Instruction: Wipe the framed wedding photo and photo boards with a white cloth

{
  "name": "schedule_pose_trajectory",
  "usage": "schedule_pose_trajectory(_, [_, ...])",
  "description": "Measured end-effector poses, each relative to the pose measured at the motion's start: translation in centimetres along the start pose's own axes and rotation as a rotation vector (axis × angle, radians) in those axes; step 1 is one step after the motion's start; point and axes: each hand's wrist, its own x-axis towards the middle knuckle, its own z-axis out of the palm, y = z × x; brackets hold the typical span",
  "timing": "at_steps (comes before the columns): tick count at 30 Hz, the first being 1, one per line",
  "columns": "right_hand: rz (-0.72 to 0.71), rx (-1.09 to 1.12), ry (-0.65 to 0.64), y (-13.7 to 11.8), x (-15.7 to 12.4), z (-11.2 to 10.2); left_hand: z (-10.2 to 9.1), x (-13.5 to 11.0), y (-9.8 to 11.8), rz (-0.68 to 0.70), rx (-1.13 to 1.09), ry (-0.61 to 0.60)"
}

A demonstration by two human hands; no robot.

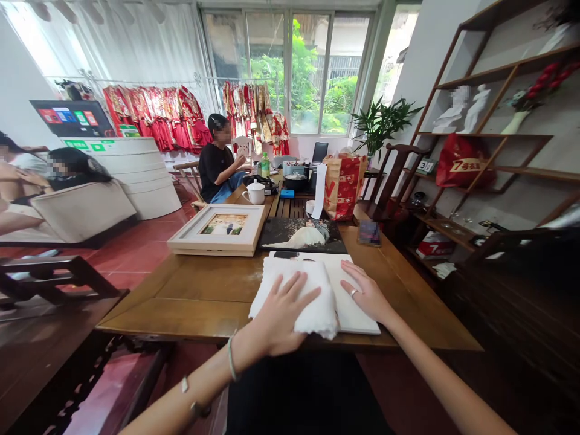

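My left hand lies flat with its fingers spread on a folded white cloth. Under the cloth is a pale photo panel, most of its picture covered. My right hand, with a ring on one finger, rests flat on the panel's right part, fingers stretched out. Just beyond lies a dark photo print showing a figure in a white dress. To the left sits a white framed picture, apparently stacked on another frame.
The wooden table also bears a white lidded mug, a red-and-brown paper bag, a blue box and a phone-like object. A person in black sits at the far left side. Shelves stand on the right.
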Motion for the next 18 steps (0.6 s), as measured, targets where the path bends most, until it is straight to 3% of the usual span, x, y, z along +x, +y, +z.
schedule_pose_trajectory(6, [-0.002,0.016,0.008,-0.1,0.0,0.1,-0.7,6.2,-4.9,-0.049,0.092,0.087])
schedule_pose_trajectory(9, [0.005,0.003,0.002,-0.1,0.2,0.3,-0.5,8.4,-5.8,-0.090,0.117,0.098])
schedule_pose_trajectory(13, [0.009,-0.002,0.007,-0.2,0.3,0.2,0.3,8.0,-3.8,-0.130,0.125,0.130])
schedule_pose_trajectory(18, [0.002,0.004,0.015,0.2,0.3,-0.1,1.5,3.0,1.6,-0.053,0.079,0.045])
